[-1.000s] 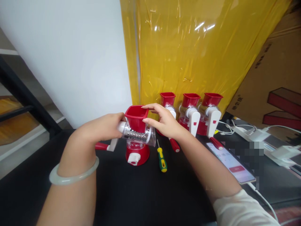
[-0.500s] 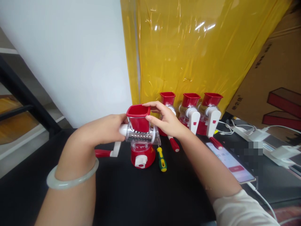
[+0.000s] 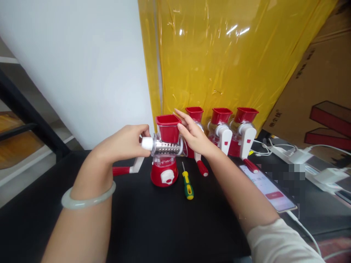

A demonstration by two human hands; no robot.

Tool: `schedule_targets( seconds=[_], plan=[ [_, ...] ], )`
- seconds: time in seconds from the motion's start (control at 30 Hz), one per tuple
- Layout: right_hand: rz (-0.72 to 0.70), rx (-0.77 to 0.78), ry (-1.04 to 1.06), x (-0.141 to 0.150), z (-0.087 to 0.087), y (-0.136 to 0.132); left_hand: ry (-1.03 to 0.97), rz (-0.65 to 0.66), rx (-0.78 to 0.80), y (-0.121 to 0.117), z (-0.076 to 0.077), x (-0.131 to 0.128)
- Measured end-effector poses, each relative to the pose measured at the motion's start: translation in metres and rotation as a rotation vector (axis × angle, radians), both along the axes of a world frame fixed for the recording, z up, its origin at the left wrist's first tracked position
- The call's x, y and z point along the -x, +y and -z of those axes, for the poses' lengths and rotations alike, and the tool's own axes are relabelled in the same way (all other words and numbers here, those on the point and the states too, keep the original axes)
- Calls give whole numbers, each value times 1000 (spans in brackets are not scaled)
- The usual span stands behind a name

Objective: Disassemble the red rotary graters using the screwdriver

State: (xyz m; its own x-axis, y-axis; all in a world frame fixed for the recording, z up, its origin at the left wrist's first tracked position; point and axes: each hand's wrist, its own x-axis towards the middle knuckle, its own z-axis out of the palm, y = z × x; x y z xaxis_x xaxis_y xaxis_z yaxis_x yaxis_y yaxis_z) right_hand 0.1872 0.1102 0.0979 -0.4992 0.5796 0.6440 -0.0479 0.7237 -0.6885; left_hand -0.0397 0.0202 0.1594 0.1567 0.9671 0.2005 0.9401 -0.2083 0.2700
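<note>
Steadiness matters most here, I would judge: any force on the white hub (image 3: 147, 143) should run straight along the steel drum (image 3: 168, 148), with the opposite side braced so the red grater (image 3: 168, 132), upright at the frame's centre, does not tip. Left of it, the left hand (image 3: 127, 144) pinches that hub between thumb and curled fingers. On its right, the right hand (image 3: 194, 134) is loosely spread, thumb touching the hopper's edge; whether the fingers behind press, I cannot tell.
</note>
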Motion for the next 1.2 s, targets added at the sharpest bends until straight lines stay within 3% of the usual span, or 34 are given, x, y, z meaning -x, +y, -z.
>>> schedule_targets(
  seconds=[0.13, 0.23, 0.3, 0.4, 0.5, 0.57, 0.63, 0.77, 0.93, 1.03, 1.13, 1.2],
  plan=[
    [37, -35, -10, -9, -5, 6, -22, -59, -72, 11, 6, -3],
    [189, -155, 30, -36, -23, 8, 23, -182, -114, 19, 12, -7],
    [409, -267, 96, -64, -37, 9, 48, -276, -139, 24, 17, -13],
    [874, -328, 141, -112, -52, 14, 56, -366, -171, 31, 26, -29],
    [1257, -198, 33, -154, -52, 25, 63, -381, -186, 37, 37, -45],
    [1403, -80, -84, -174, -45, 37, 70, -379, -194, 40, 44, -53],
    [1452, 39, -201, -185, -34, 48, 65, -384, -209, 43, 50, -59],
    [1351, 290, -436, -191, -4, 64, 13, -410, -240, 46, 58, -68],
    [1422, 265, -462, -190, 26, 71, -136, -332, -223, 51, 64, -69],
    [1446, 243, -456, -195, 28, 74, -352, -218, -176, 60, 72, -45],
    [1445, 219, -413, -201, 19, 71, -664, -68, -72, 72, 90, -7],
    [1448, 184, -372, -205, 8, 65, -729, -98, -66, 78, 108, 18]
  ],
)
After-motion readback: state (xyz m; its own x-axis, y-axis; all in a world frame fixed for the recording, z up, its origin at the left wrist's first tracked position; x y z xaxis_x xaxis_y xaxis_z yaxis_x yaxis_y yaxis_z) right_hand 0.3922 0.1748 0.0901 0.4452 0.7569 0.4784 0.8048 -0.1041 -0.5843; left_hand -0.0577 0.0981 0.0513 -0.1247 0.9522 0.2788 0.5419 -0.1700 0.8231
